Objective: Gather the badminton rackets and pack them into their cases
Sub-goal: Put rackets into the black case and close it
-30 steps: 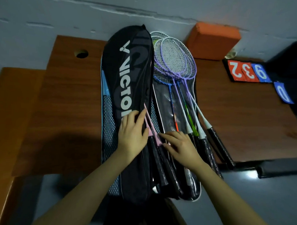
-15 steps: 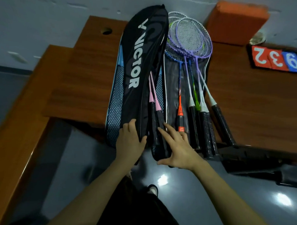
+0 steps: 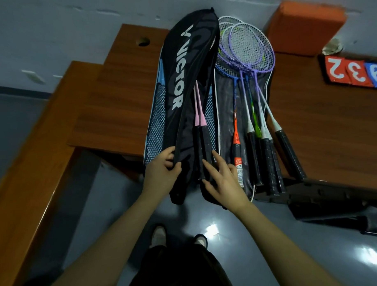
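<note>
A black VICTOR racket case (image 3: 181, 83) lies lengthwise on the wooden table (image 3: 118, 106), its lower end hanging over the front edge. Two pink-shafted rackets (image 3: 201, 125) sit inside its open side. My left hand (image 3: 163, 173) pinches the edge of the case's top flap near the lower end. My right hand (image 3: 223, 180) rests with spread fingers on the black grips of the pink rackets. To the right, several purple, blue and white rackets (image 3: 251, 61) lie on a second, open dark case (image 3: 227, 111).
An orange block (image 3: 305, 25) stands at the back right against the wall. A flip scoreboard (image 3: 356, 72) with red and blue number cards lies at the right. A lower wooden bench (image 3: 34, 161) runs along the left. A dark bag (image 3: 326, 210) hangs below the table's right front.
My head moved back, showing the floor and my shoes. Both hands slid down toward the case's lower end; the left hand went from lying flat on the flap to pinching its edge.
</note>
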{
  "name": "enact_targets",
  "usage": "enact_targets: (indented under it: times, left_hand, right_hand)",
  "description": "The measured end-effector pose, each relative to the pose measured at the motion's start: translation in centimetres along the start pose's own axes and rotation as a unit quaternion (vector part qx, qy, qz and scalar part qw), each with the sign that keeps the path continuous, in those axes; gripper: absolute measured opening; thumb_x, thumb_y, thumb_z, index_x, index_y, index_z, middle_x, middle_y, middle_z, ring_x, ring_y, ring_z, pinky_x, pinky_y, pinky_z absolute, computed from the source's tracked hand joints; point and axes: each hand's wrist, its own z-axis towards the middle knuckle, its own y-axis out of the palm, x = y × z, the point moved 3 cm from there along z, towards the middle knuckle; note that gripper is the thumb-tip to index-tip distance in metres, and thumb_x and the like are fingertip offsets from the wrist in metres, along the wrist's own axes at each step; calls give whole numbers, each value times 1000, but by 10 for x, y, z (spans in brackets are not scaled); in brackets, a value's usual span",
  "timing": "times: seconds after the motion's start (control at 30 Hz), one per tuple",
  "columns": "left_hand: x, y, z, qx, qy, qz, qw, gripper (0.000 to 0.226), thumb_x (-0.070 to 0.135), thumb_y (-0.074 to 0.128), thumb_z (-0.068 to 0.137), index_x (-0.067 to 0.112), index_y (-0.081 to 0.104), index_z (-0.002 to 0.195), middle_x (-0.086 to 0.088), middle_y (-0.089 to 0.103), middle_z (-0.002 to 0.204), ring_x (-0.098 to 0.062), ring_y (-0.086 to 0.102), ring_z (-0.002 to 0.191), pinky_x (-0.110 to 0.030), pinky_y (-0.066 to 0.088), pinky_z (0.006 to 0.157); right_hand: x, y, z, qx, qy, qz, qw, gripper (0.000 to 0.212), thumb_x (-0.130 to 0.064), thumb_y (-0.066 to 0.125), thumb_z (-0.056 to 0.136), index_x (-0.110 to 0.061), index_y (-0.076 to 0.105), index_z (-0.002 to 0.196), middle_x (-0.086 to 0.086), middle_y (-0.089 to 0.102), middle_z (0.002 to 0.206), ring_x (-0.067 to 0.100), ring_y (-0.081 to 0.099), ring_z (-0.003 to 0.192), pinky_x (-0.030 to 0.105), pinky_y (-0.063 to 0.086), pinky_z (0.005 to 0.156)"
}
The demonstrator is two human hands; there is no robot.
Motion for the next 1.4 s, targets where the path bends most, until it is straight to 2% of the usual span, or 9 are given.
enact_targets:
  times: [0.17, 0.37, 0.6, 0.77, 0.9, 1.03, 1.1, 1.23, 1.4]
  left_hand:
    - [1, -8, 3, 8, -5, -36, 999, 42, 11, 64, 80, 23, 59, 119, 10, 64, 90, 4, 60, 71, -4, 45, 68]
    - [0, -9, 3, -1, 19, -71, 997, 42, 15, 66, 80, 21, 59, 121, 1, 64, 101, -10, 65, 82, -32, 56, 77]
    - [8, -31, 8, 18, -5, -180, 984, 38, 2, 64, 81, 11, 61, 118, -1, 64, 91, -6, 60, 74, -9, 46, 68]
    - [9, -38, 10, 36, -13, -237, 971, 37, -2, 65, 80, 7, 62, 116, -10, 66, 93, 4, 62, 73, -9, 47, 72]
    - [18, -42, 13, 28, 4, -251, 968, 37, -2, 65, 80, 7, 62, 115, -12, 67, 92, 4, 62, 74, -10, 48, 72]
    - [19, -49, 11, 30, 0, -276, 961, 36, -3, 65, 80, 7, 62, 114, -9, 66, 93, 2, 62, 72, -13, 50, 74]
    - [18, -53, 11, 35, -6, -292, 956, 36, -4, 64, 80, 12, 62, 113, -9, 66, 92, 3, 63, 72, -14, 50, 77]
    - [20, -57, 10, 34, -13, -317, 948, 37, -4, 64, 80, 17, 61, 111, -6, 65, 94, 7, 63, 78, -10, 50, 77]
    - [20, -61, 7, 14, 24, -280, 960, 35, 1, 67, 79, 9, 62, 113, 1, 64, 87, 7, 61, 74, -8, 46, 69]
  right_hand:
    - [-12, -2, 1, 47, 18, 28, 998, 47, -33, 56, 86, -15, 48, 129, 17, 37, 143, 25, 43, 106, 34, 32, 94]
    - [-43, -20, 17, 107, -18, 31, 994, 48, -41, 58, 86, -15, 48, 125, 14, 43, 141, 22, 51, 109, 28, 29, 94]
    - [-59, -15, 28, 101, 59, 208, 971, 62, -47, 69, 72, -14, 51, 121, -8, 42, 131, 2, 38, 125, 28, 31, 104]
    - [-60, -26, 30, 28, 38, 295, 954, 57, -29, 69, 79, -11, 50, 129, 0, 46, 135, 7, 40, 128, 32, 36, 107]
    - [-76, -29, 37, 30, 14, 261, 965, 44, -33, 63, 80, -13, 61, 119, -4, 56, 124, 8, 47, 119, 36, 37, 103]
    - [-82, -35, 46, 94, 96, 217, 967, 54, -54, 62, 69, -28, 60, 117, -11, 47, 128, 1, 38, 121, 13, 16, 101]
    - [-79, -33, 45, 98, 143, 206, 963, 59, -55, 62, 73, -30, 52, 126, -10, 45, 128, 1, 38, 120, 14, 17, 99]
    - [-75, -31, 43, 73, 235, 313, 917, 49, -32, 67, 84, -29, 48, 129, -2, 62, 96, 11, 59, 90, 28, 46, 87]
    - [-99, -41, 57, 95, 190, 413, 886, 37, 1, 61, 84, -16, 55, 117, -2, 51, 74, 9, 50, 69, 27, 45, 67]
